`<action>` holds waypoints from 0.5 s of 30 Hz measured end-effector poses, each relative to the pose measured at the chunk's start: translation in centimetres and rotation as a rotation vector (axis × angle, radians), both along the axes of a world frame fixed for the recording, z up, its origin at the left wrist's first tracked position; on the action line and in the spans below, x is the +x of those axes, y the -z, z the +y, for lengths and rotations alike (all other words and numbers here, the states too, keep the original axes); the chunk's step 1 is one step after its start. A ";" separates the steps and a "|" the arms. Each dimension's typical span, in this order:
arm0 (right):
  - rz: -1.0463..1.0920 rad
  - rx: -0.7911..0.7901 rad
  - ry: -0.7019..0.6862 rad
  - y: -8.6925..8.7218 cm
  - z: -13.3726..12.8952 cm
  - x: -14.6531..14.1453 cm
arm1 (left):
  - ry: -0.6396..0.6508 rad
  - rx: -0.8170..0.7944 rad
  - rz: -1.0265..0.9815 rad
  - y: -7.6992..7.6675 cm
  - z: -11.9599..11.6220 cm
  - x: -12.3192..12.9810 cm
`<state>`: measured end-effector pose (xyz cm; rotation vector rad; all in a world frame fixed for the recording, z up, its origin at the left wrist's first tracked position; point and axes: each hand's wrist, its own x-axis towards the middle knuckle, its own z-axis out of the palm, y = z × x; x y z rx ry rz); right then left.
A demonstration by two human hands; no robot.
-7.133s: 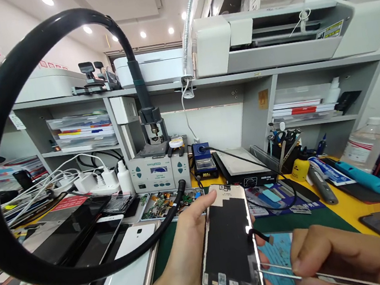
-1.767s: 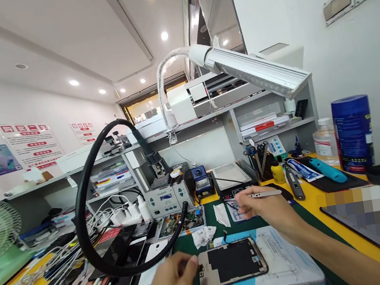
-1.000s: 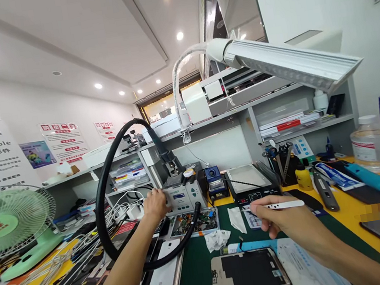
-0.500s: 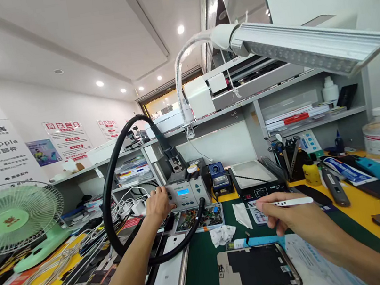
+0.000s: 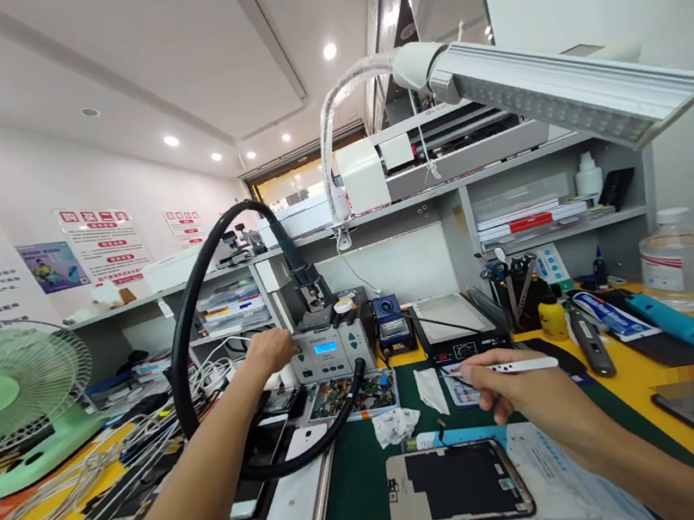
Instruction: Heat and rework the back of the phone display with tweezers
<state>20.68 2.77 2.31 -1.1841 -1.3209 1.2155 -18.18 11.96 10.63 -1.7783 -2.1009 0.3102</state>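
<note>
Left hand (image 5: 273,351) moved, at station (image 5: 334,350), (arm (image 5: 189,470) outstretched)

grey station (image 5: 342,358), display (image 5: 325,347) lit, white tweezers (image 5: 525,365) near-level

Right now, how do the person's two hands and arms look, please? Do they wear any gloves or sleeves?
Both the left hand and the right hand are bare, with no gloves. No sleeve shows on the left forearm or the right forearm, and no watch or bracelet is visible. Whether there is a ring is too small to tell.
</note>
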 end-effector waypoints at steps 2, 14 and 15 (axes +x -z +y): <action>0.000 0.001 0.002 0.0 0.0 -0.1 | 0.013 -0.014 0.007 -0.2 0.4 0.1; -0.040 -0.002 -0.009 0.7 -0.2 -0.5 | 0.058 -0.052 0.049 -0.2 1.3 -0.3; -0.043 -0.004 -0.018 0.6 -0.2 -0.5 | 0.064 -0.050 0.050 -0.2 1.3 -0.4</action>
